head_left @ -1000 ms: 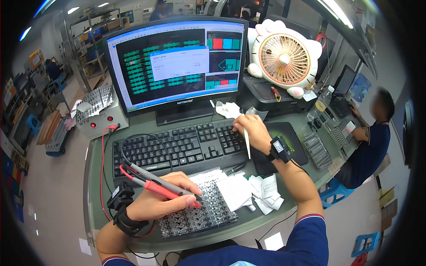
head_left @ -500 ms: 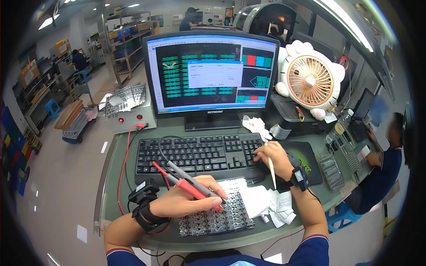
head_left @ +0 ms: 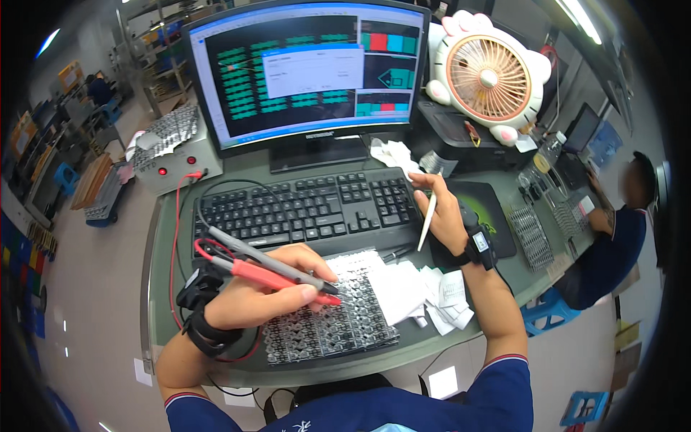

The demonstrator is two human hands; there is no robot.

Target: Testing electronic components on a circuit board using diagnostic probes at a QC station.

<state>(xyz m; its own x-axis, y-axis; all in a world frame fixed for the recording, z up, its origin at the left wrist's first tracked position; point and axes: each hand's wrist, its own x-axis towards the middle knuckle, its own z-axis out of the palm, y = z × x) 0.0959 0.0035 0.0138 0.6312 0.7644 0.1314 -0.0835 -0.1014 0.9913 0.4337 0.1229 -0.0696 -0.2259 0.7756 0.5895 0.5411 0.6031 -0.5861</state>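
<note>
My left hand (head_left: 263, 291) is closed around two pen-shaped test probes, a red probe (head_left: 270, 276) and a grey probe (head_left: 248, 252). Their dark tips point down together at a sheet of small circuit boards (head_left: 327, 335) in front of me; whether they touch it I cannot tell. Between the fingers of my right hand (head_left: 448, 223) sits a slim white pen-like stick (head_left: 427, 222), its pointed end downward. That hand's fingertips are at the upper right corner of the black keyboard (head_left: 291, 212), beside the number keys.
Behind the keyboard stands a monitor (head_left: 309, 155) with a dialog box. A cat-shaped fan (head_left: 489, 75) rests on a black printer (head_left: 461, 137). White paper slips (head_left: 399, 291) lie beside the boards. A red-lit box (head_left: 180, 162) is at left; a co-worker (head_left: 612, 245) sits at right.
The whole view has shifted, so the desk appears higher and further left. My right hand has moved from the number keys to their upper right corner, and the white stick has changed its slant.
</note>
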